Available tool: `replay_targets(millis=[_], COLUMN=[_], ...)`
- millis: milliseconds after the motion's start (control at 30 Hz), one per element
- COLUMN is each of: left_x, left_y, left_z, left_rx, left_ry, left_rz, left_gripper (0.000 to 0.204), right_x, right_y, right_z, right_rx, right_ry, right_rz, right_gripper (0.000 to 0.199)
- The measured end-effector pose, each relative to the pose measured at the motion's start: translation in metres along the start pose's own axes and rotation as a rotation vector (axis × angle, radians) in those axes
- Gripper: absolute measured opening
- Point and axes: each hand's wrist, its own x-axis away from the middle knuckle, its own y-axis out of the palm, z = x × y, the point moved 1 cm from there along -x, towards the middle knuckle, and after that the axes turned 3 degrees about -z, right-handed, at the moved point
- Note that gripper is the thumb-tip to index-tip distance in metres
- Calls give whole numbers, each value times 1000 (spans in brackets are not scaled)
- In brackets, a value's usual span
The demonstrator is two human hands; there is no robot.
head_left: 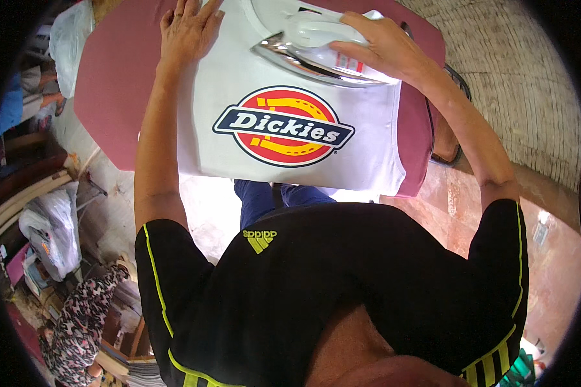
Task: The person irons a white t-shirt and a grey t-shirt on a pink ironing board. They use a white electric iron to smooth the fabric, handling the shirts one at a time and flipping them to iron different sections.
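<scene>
My right hand (377,45) grips the white, chrome-soled iron (316,51) at the far end of the white printed T-shirt (290,155) on the maroon padded board (116,84), my left hand (187,29) pressing flat with fingers spread, so lingering could scorch the cloth.

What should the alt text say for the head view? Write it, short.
A person's right hand grips a white electric iron with a shiny metal soleplate on a white cotton T-shirt with a red, yellow and navy oval print, while the left hand presses the shirt flat on a maroon padded ironing board.
</scene>
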Motion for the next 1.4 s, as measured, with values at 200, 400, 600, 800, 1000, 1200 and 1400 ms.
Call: replay_targets(millis=[200,400,600,800,1000,1200,1400], left_x=[-4,-7,59,53,54,54,53], left_y=[25,31,32,31,19,21,22], left_z=[-10,-20,77,81,82,79,81], left_rx=[-54,10,-6,67,62,83,96], left_ry=[93,136,289,294,293,303,324], left_rz=[204,152,-9,-3,-39,-51,-45], left_gripper=[51,69,70,70,70,73,76], right_x=[105,161,131,94,112,112,94], right_y=[-45,-31,-4,-1,5,8,12], right_z=[13,24,8,15,4,-4,42], right_rx=[-195,-112,-176,2,-52,-72,138], right_ry=[502,435,628,471,516,765,725], right_rz=[178,336,225,391,474,572,595], right_gripper=[36,32,34,40,35,38,39])
